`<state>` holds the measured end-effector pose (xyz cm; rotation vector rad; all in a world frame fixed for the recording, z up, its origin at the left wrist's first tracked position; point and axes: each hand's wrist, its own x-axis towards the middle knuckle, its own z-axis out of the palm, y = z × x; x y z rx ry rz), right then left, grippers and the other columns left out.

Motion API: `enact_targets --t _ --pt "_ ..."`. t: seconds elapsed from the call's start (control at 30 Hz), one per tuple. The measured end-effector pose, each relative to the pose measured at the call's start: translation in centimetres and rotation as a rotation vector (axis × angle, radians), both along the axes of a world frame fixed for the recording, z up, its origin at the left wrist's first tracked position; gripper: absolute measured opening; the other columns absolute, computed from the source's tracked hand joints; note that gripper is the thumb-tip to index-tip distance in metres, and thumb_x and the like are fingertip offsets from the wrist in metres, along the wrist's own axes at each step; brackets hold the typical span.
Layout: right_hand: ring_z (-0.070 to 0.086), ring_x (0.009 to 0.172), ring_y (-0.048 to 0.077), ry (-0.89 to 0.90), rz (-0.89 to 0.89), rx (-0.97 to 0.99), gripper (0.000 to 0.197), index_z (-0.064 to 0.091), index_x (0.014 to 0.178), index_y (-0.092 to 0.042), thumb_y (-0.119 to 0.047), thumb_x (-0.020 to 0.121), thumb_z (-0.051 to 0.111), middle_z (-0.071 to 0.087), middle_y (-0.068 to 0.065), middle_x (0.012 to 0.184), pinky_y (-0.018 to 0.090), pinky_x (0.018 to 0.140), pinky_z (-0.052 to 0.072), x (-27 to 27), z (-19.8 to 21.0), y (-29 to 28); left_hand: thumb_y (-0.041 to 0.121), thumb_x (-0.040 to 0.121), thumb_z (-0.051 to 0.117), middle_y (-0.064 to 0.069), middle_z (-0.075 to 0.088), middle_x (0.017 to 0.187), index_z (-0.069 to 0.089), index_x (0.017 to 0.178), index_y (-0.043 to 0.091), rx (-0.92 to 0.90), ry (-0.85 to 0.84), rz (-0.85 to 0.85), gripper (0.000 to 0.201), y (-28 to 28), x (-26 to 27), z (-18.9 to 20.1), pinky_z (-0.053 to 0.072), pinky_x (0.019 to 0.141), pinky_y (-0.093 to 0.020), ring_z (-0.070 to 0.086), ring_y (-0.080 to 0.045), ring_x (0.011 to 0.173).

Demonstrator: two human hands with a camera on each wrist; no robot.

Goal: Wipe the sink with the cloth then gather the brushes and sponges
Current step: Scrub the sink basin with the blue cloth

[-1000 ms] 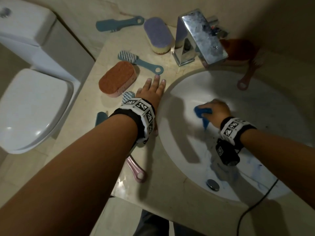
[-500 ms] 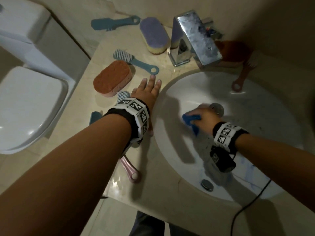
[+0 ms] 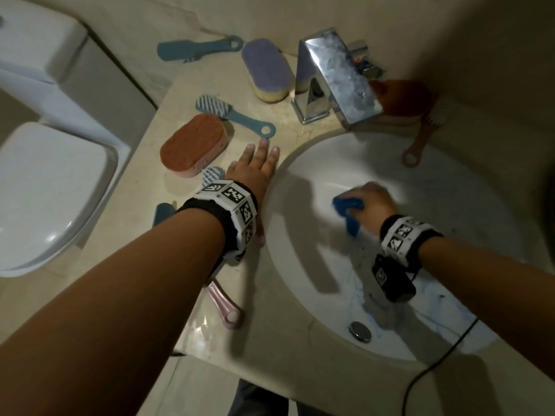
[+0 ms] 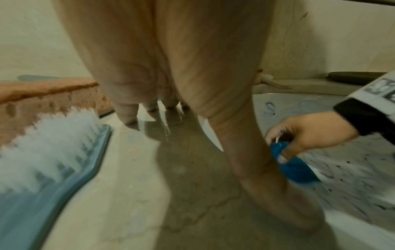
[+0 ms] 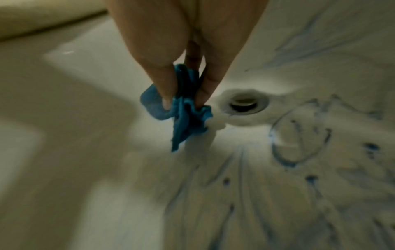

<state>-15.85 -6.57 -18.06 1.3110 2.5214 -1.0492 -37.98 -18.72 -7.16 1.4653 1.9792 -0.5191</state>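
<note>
My right hand (image 3: pixel 375 202) pinches a crumpled blue cloth (image 3: pixel 348 211) against the white sink (image 3: pixel 456 187) bowl, which carries blue streaks. In the right wrist view the cloth (image 5: pixel 183 111) sits just left of the drain (image 5: pixel 243 101). My left hand (image 3: pixel 255 166) lies flat on the counter by the sink's left rim, fingers straight, holding nothing. Around it lie an orange sponge (image 3: pixel 193 145), a blue brush (image 3: pixel 234 115) and another blue brush (image 4: pixel 53 143) beside my wrist. A purple sponge (image 3: pixel 267 70) lies left of the faucet.
The chrome faucet (image 3: pixel 336 79) overhangs the sink's back rim. Behind it sit a reddish sponge (image 3: pixel 402 97) and a pink-orange brush (image 3: pixel 420 139). A blue brush (image 3: pixel 195 49) lies by the wall, and a pink brush (image 3: pixel 225 307) near the counter's front edge. A toilet (image 3: pixel 54 187) stands on the left.
My right hand rubbed the cloth toward me and to the left, then back away, and now covers the drain that showed half a second ago. The left hand stayed flat on the counter.
</note>
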Motion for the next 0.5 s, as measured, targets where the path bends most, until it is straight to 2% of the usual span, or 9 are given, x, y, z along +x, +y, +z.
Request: enact_targets --t 0.07,0.13,0.2,0.23,0.27,0.33,0.4,0.43,0.5 --pt "0.057 0.103 0.025 -0.015 0.211 -0.118 0.021 0.071 0.101 -0.005 -0.002 0.082 0.064 0.064 0.012 0.106 0.029 0.089 0.042 0.0 -0.4 -2.9 0.036 0.038 0.094 -0.008 -0.031 0.153 -0.025 0.145 0.014 0.0 0.004 -0.005 0.162 0.0 0.0 -0.1 0.008 0.12 -0.048 -0.018 -0.031 0.144" --pt "0.057 0.099 0.031 -0.043 0.313 -0.127 0.02 0.073 0.098 -0.004 -0.003 0.079 0.066 0.064 0.019 0.101 0.024 0.083 0.038 0.1 -1.8 -4.0 0.037 0.036 0.094 -0.008 -0.031 0.153 -0.025 0.146 0.014 0.013 0.008 -0.007 0.163 0.0 -0.2 -0.4 0.008 0.119 -0.049 -0.018 -0.031 0.144" --pt "0.06 0.098 0.039 0.005 0.144 -0.1 0.017 0.07 0.091 0.008 0.008 0.079 0.059 0.064 0.03 0.097 0.023 0.076 0.036 0.2 -3.0 -2.3 0.039 0.034 0.094 -0.01 -0.03 0.153 -0.024 0.146 0.013 0.023 0.012 -0.021 0.165 0.0 -0.4 -0.7 0.01 0.119 -0.049 -0.017 -0.032 0.144" --pt "0.06 0.099 0.042 0.018 0.028 -0.076 0.02 0.069 0.092 0.011 0.012 0.079 0.055 0.064 0.032 0.099 0.023 0.076 0.036 0.4 -3.6 -0.8 0.041 0.033 0.094 -0.01 -0.029 0.153 -0.024 0.146 0.013 0.023 0.016 -0.03 0.166 -0.1 -0.4 -0.8 0.01 0.119 -0.049 -0.018 -0.032 0.144" --pt "0.059 0.102 0.04 0.012 -0.069 -0.037 0.023 0.07 0.095 0.008 0.011 0.078 0.054 0.065 0.029 0.103 0.023 0.079 0.036 0.7 -3.9 0.7 0.041 0.033 0.094 -0.01 -0.029 0.154 -0.023 0.146 0.013 0.024 0.019 -0.033 0.166 -0.1 -0.3 -0.8 0.01 0.119 -0.049 -0.018 -0.032 0.144" --pt "0.058 0.105 0.034 -0.128 -0.132 -0.005 0.023 0.069 0.1 0.003 0.002 0.081 0.057 0.065 0.022 0.111 0.021 0.077 0.035 1.2 -4.0 2.8 0.038 0.036 0.094 -0.009 -0.029 0.154 -0.023 0.146 0.014 0.016 0.016 -0.012 0.163 -0.1 -0.1 -0.4 0.009 0.12 -0.049 -0.018 -0.031 0.145" --pt "0.06 0.106 0.035 -0.15 -0.146 -0.017 0.02 0.065 0.098 0.009 0.002 0.082 0.056 0.065 0.024 0.111 0.022 0.071 0.036 1.0 -3.7 3.2 0.035 0.039 0.094 -0.008 -0.028 0.154 -0.023 0.146 0.014 0.019 0.008 0.003 0.16 -0.1 0.1 0.1 0.008 0.12 -0.048 -0.017 -0.031 0.145" --pt "0.059 0.108 0.034 -0.125 -0.169 -0.003 0.023 0.065 0.102 0.008 0.002 0.083 0.056 0.064 0.024 0.114 0.023 0.077 0.039 0.6 -3.3 2.7 0.034 0.04 0.094 -0.008 -0.028 0.154 -0.023 0.146 0.014 0.017 0.009 0.007 0.159 -0.1 0.2 0.3 0.008 0.12 -0.048 -0.017 -0.031 0.145" --pt "0.056 0.115 0.03 -0.06 -0.179 0.041 0.031 0.065 0.116 -0.004 -0.006 0.086 0.058 0.062 0.014 0.124 0.022 0.093 0.038 -0.5 -2.4 1.2 0.032 0.042 0.094 -0.009 -0.028 0.154 -0.023 0.146 0.014 0.014 0.0 0.012 0.158 0.0 0.2 0.5 0.008 0.12 -0.047 -0.017 -0.031 0.145"
